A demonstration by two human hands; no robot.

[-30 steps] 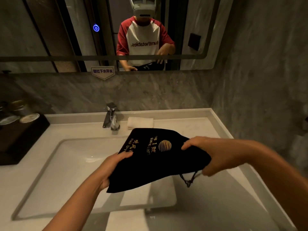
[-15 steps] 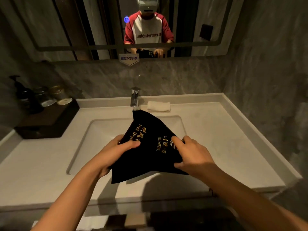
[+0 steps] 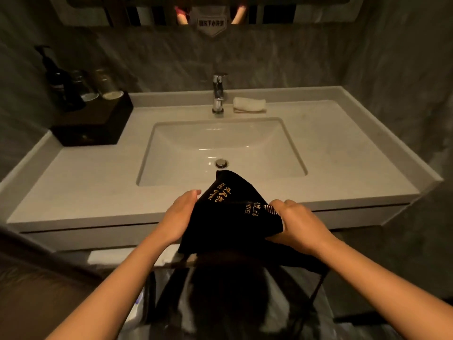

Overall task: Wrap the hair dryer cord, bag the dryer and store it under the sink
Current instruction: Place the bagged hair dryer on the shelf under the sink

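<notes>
A black cloth hair dryer bag point(image 3: 228, 209) with gold lettering hangs in front of the counter's front edge, held between both hands. My left hand point(image 3: 179, 217) grips its left side and my right hand point(image 3: 296, 224) grips its right side, thumb on top. A drawstring point(image 3: 318, 285) dangles below my right wrist. The dryer itself is hidden; I cannot tell whether it is inside. The white sink basin point(image 3: 220, 148) lies just beyond the bag. The space under the sink point(image 3: 220, 303) is dark, with something dark and a pale plastic-looking sheet in it.
A chrome faucet point(image 3: 219, 94) stands behind the basin with a rolled white towel point(image 3: 249, 105) beside it. A black tray point(image 3: 93, 123) with a pump bottle and glasses sits at the counter's back left. Grey stone walls close in on the right and back.
The bag and both hands have come back from over the basin to the counter's front edge and lower. The view has tilted down, showing the space under the counter.
</notes>
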